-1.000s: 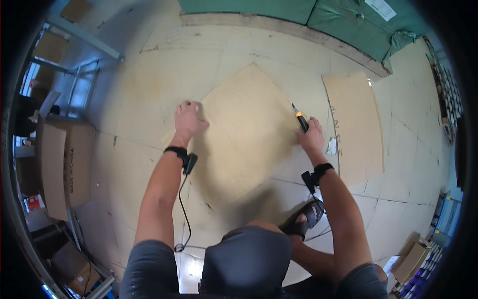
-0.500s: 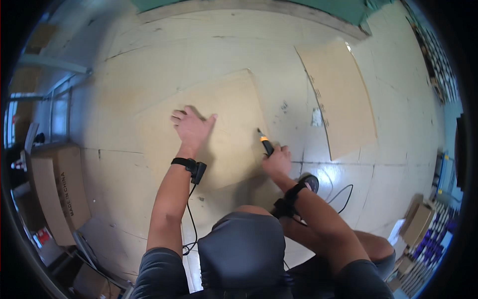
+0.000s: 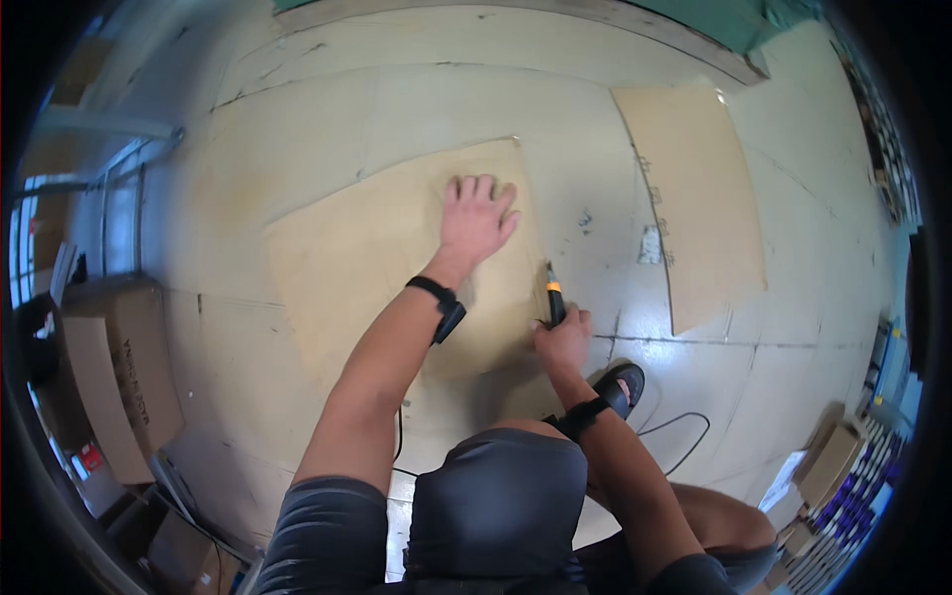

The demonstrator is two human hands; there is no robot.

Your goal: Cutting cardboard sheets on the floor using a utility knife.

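Note:
A flat sheet of brown cardboard (image 3: pixel 367 238) lies on the floor in front of my knees. My left hand (image 3: pixel 476 223) rests palm down on its right half, fingers spread. Close to the sheet's right edge, my right hand (image 3: pixel 563 342) grips a black utility knife (image 3: pixel 554 297) with an orange collar. The knife's tip points away from me, beside that edge; whether it touches the cardboard I cannot tell. Both wrists wear black straps.
A second cardboard piece (image 3: pixel 699 208) lies to the right on the tiled floor (image 3: pixel 476 94). My sandalled foot (image 3: pixel 622 387) is near my right hand, with a black cable (image 3: pixel 694 451) beside it. Cardboard boxes (image 3: pixel 124 382) stand at left; a green-covered object (image 3: pixel 684 20) is at the far side.
My left hand has slid right across the cardboard, nearer its right edge. My right hand, with the utility knife, has shifted slightly right, and the knife now points more straight ahead.

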